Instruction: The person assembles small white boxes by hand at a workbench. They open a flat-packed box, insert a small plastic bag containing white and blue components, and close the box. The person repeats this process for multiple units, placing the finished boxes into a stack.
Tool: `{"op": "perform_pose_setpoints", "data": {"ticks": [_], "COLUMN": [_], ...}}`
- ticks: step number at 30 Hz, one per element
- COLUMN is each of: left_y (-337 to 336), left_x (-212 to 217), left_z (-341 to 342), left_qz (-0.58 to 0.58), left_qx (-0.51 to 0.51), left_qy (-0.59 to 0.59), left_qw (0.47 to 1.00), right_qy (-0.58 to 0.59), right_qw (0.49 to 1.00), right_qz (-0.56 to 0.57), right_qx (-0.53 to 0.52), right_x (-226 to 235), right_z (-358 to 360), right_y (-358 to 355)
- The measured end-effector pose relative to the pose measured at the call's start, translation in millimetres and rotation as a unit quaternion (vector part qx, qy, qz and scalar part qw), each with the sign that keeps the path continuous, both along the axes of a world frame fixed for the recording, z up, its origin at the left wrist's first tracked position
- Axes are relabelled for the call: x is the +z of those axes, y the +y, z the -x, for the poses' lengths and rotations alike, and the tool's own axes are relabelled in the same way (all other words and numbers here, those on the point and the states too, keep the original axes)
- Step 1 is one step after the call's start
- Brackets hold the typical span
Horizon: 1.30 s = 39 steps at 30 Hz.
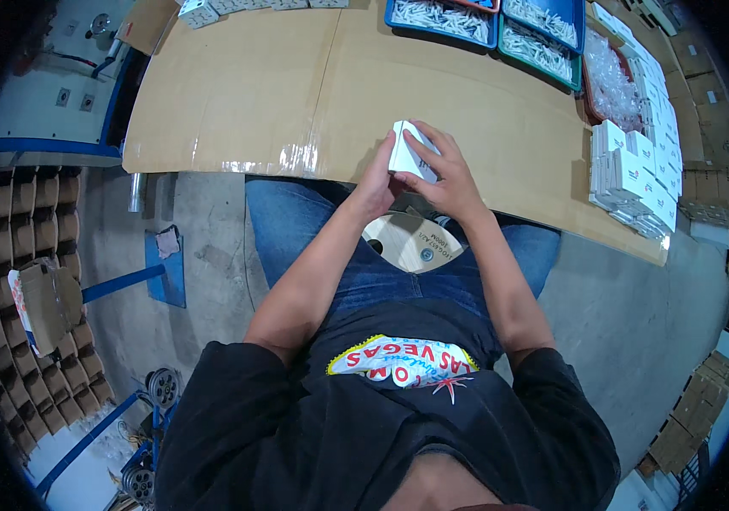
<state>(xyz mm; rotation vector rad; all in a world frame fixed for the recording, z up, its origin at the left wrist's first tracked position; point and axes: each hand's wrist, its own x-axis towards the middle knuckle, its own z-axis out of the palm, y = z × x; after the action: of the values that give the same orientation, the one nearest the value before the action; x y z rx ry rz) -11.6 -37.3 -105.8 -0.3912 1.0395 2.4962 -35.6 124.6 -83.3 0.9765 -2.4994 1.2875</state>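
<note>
A small white box (410,154) with dark print on one side is held between my two hands, just over the table's near edge. My left hand (375,181) grips its left side, thumb and fingers closed against it. Across the right side and top lie the bent fingers of my right hand (445,175), also closed on the box. Parts of the box are covered by my fingers. Below my hands, between my knees, a pale round reel (411,243) with printing on its face shows in part.
Cardboard covers the table (245,94). At the back right stand blue trays (441,21) and a green tray (539,55) of small white parts, and a red basket (610,81) of clear plastic pieces. White boxes (634,183) are stacked at the right edge; others (198,12) line the far left.
</note>
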Motion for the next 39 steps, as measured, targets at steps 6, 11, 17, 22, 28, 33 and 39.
{"op": "perform_pose_setpoints", "data": {"ticks": [6,11,17,22,28,33,39], "left_y": [-1.2,0.6,2.3,3.1,-2.0,1.6,2.8], "left_x": [2.7,0.8,9.1,8.6,12.6,15.7,10.6], "left_z": [1.3,0.4,-2.4,0.3,0.3,-0.2,-0.7], "left_qz": [0.014,0.017,0.015,-0.002,-0.014,-0.004,0.027], "left_qx": [-0.008,-0.003,-0.028,-0.029,-0.036,-0.022,-0.01], "left_qy": [-0.019,0.004,-0.009,-0.015,-0.018,-0.016,-0.019], "left_qw": [1.0,1.0,0.999,0.999,0.999,1.0,0.999], "right_qy": [-0.059,-0.067,-0.08,-0.073,-0.04,-0.062,-0.065], "right_qw": [0.998,0.998,0.997,0.997,0.998,0.996,0.995], "right_qz": [0.011,0.017,0.005,0.017,0.039,0.065,0.068], "right_qx": [-0.006,0.0,0.011,-0.014,-0.008,-0.02,-0.017], "right_x": [2.1,2.0,3.9,7.4,9.3,6.7,-4.2], "right_z": [-2.6,-4.1,-5.9,-9.1,-4.7,-4.5,-3.1], "right_y": [-0.7,0.0,6.5,5.6,3.8,3.6,2.2]}}
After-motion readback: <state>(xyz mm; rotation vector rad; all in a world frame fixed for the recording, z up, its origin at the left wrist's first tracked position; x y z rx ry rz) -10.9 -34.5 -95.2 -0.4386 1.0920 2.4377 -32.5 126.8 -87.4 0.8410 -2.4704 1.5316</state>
